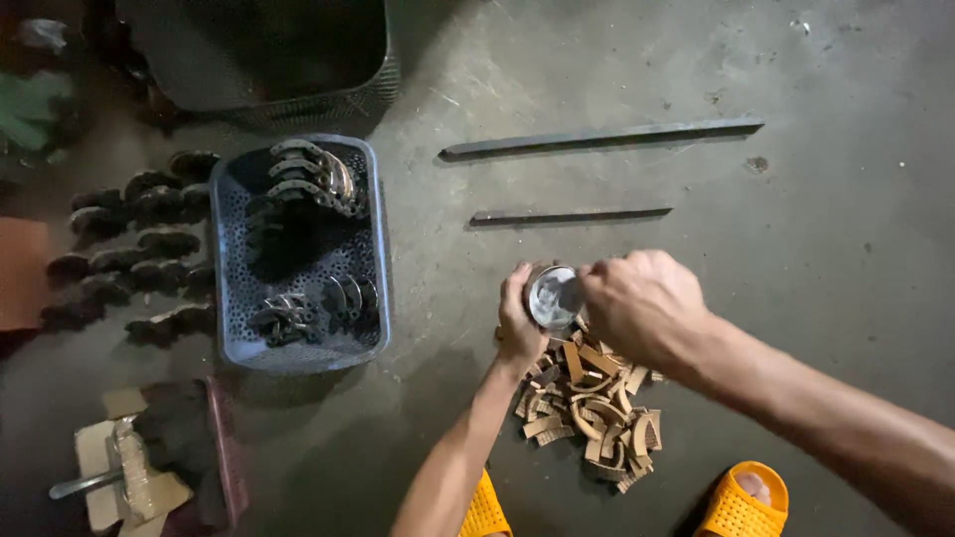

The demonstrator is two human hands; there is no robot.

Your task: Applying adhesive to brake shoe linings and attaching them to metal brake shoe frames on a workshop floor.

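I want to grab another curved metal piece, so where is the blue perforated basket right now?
In the head view, the blue basket sits on the floor left of the left hand, below a dark mesh bin.

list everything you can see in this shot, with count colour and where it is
round tin: one, silvery metal, above the strip pile, held between both hands
curved strips: a pile, too many to count, tan-brown, on the floor below the hands
perforated basket: one, blue-grey, left of centre
curved metal parts: several, grey, in the basket
dark curved pieces: rows, blackish, on the floor left of the basket
metal bars: two, dark, long, upper right
mesh bin: one, dark, top
cardboard: torn pieces, brown, bottom left
sandals: two, orange, bottom edge
left hand: one, fingers around the tin's left side
right hand: one, closed at the tin's right side
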